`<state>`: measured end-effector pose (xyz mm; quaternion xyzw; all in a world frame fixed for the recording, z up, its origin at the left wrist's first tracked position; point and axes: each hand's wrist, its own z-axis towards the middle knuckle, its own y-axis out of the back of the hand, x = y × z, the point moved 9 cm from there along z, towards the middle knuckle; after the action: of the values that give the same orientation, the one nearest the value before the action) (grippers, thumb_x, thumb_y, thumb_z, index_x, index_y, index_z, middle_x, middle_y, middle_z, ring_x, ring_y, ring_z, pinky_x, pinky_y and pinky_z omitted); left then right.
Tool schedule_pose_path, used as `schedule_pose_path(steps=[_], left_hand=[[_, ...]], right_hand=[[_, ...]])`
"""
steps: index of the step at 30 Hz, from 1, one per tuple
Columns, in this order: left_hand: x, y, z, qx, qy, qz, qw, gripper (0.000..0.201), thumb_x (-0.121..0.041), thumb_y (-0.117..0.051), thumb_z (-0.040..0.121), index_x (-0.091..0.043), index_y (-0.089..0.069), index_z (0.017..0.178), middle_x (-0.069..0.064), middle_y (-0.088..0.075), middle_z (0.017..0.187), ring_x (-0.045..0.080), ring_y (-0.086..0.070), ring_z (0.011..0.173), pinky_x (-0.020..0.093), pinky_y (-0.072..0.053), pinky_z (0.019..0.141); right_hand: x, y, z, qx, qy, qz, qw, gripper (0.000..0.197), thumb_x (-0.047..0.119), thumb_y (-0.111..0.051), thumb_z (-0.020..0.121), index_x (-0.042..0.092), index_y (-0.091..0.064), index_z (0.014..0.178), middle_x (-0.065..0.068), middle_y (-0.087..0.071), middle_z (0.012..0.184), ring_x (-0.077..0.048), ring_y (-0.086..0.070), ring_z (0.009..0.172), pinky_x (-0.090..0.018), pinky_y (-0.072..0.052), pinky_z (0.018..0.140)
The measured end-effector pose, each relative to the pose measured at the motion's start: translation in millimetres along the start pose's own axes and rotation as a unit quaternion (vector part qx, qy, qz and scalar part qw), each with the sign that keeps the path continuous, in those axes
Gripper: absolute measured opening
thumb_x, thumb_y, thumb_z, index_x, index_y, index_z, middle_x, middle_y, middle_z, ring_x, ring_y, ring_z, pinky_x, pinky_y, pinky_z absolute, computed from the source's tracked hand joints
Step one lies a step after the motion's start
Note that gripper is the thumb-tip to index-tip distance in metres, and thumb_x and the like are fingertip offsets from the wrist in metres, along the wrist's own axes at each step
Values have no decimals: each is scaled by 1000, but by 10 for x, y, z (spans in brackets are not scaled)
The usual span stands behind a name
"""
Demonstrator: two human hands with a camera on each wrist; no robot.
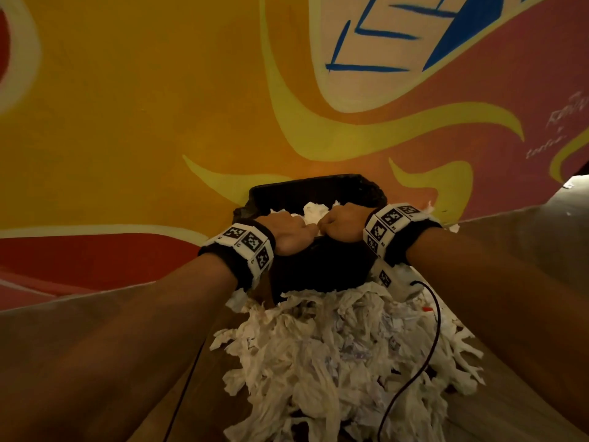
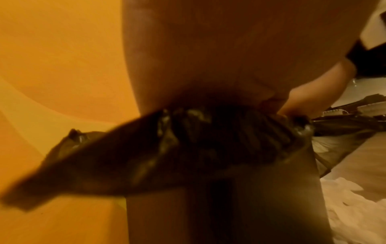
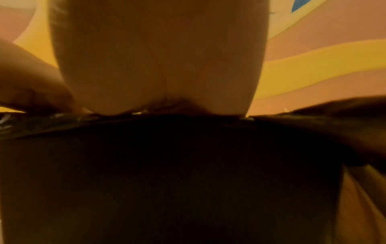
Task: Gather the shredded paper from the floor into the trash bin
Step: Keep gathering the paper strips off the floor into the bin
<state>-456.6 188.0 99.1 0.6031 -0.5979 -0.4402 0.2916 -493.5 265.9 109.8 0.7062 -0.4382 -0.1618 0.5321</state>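
Painted wall behind, both hands, left hand [image 1: 288,232] and right hand [image 1: 342,225], curl over the bin [image 1: 318,266] rim's liner; shredded paper [image 1: 334,355] lies below, toward the person.

Wood floor [image 1: 178,387] under me; a big heap of shredded paper [image 1: 338,355] lies on it, touching my black bin [image 1: 318,269], a black cable [image 1: 411,381] trailing across

Black bin liner [image 2: 188,148]: thin crinkled plastic, glossy highlights. White shredded paper pile [image 1: 334,362]: soft, crumpled, matt, ragged edges. Brown floor [image 1: 510,393]: smooth wood-look. Painted orange-yellow far wall [image 1: 127,122]: matt.
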Motion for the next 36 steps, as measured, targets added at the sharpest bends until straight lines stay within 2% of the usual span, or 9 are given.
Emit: schedule_pose_path(steps=[5,8,10,15,18,24,29,33,36], left_hand=[[-43,-43,11,47,22,-2,999,65,-51,-11,101,-10,-22,151,12,-21,158,29,-22,144,40,-18,116],[-32,86,-50,8,-11,-44,999,46,-39,-23,103,-6,-56,98,17,-55,100,25,-53,85,34,-41,79],[27,258,-170,-68,-38,-96,992,40,-31,-34,102,-9,-46,71,7,-42,63,21,-33,52,30,-31,55],[209,664,-653,-245,-130,-89,957,23,-26,-44,100,-21,-65,104,-14,-55,80,-8,-54,60,23,-36,53],[476,726,-948,-333,-146,-145,920,16,-19,-52,94,-21,-68,96,-9,-62,93,-1,-56,76,21,-44,62],[1121,-52,-1069,-247,-51,-189,949,14,-6,-57,87,-16,-66,87,-5,-62,78,-1,-51,62,11,-35,52],[1402,-1066,-1023,-47,20,-75,996,18,-17,-53,90,-33,-58,98,-9,-58,91,4,-49,72,16,-37,61],[1418,-1725,-878,11,8,-85,996,44,-36,-47,98,-27,-43,141,-4,-46,142,17,-46,124,35,-35,109],[1330,-2002,-755,-6,-20,-137,990,54,-42,-50,96,-29,-35,146,-2,-33,152,21,-34,137,38,-24,116]], right_hand=[[-74,-78,20,35,-39,-53,997,28,20,-33,102,10,-56,88,-6,-43,96,-14,-36,68,-24,-29,76],[-26,52,-48,-14,-8,7,1000,33,23,-39,100,10,-67,109,2,-60,83,-11,-47,67,-20,-38,64],[-11,182,-119,-64,-5,0,998,26,33,-46,96,25,-66,111,2,-65,103,-17,-58,87,-30,-50,76],[306,643,-352,-298,28,-92,950,21,42,-45,86,26,-58,88,3,-63,83,-20,-57,70,-36,-51,64],[727,692,-542,-369,108,-8,923,19,40,-46,84,24,-55,84,7,-58,75,-15,-52,63,-31,-45,56],[1653,7,-527,-176,290,40,940,8,21,-56,87,13,-57,85,10,-48,62,-4,-43,54,-18,-37,55],[1660,-869,-166,12,220,-6,975,19,23,-57,91,14,-61,107,13,-50,79,1,-44,65,-12,-34,57],[1523,-1331,78,77,142,-55,985,38,31,-59,91,16,-53,126,-5,-54,123,-21,-55,107,-27,-44,80],[1450,-1573,201,113,113,-89,983,50,37,-60,90,19,-46,134,-7,-45,133,-28,-48,119,-34,-43,93]])
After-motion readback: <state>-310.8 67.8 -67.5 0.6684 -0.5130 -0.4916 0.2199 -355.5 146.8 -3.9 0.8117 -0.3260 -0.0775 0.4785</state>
